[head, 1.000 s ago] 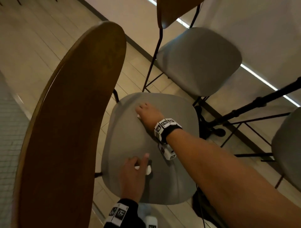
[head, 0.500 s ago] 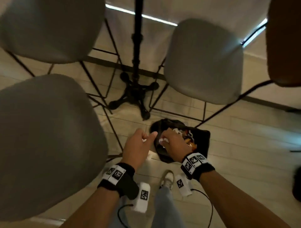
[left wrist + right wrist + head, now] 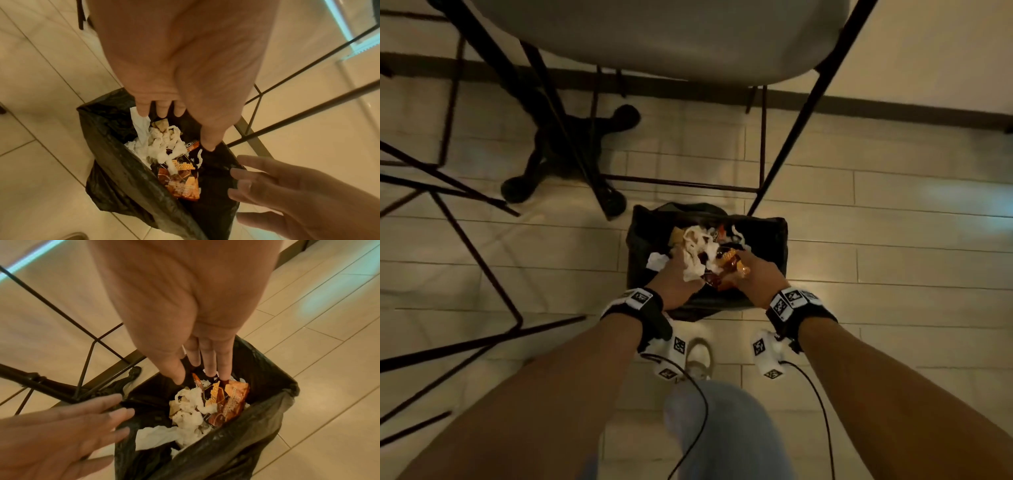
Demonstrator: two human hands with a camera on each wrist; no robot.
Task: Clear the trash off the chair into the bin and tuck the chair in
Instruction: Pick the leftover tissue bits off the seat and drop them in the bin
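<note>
A bin lined with a black bag (image 3: 774,236) stands on the tiled floor. It holds crumpled white tissues (image 3: 695,246) and an orange snack wrapper (image 3: 726,260). My left hand (image 3: 674,277) and right hand (image 3: 756,274) hang side by side just above its mouth. In the left wrist view the left hand (image 3: 180,112) has straight fingers and holds nothing above the tissues (image 3: 160,146) and wrapper (image 3: 180,183). In the right wrist view the right hand (image 3: 205,363) points empty, straight fingers down at the wrapper (image 3: 226,404) in the bin (image 3: 267,386).
A grey chair seat (image 3: 654,37) on thin black legs (image 3: 791,137) stands just beyond the bin. A black cast table foot (image 3: 571,144) sits to the left, with more chair legs (image 3: 482,267) at far left. My shoe (image 3: 698,356) is right before the bin.
My hands left the grey chair seat with small white scraps and went down to the bin. Both hands now hang with straight, empty fingers over the trash.
</note>
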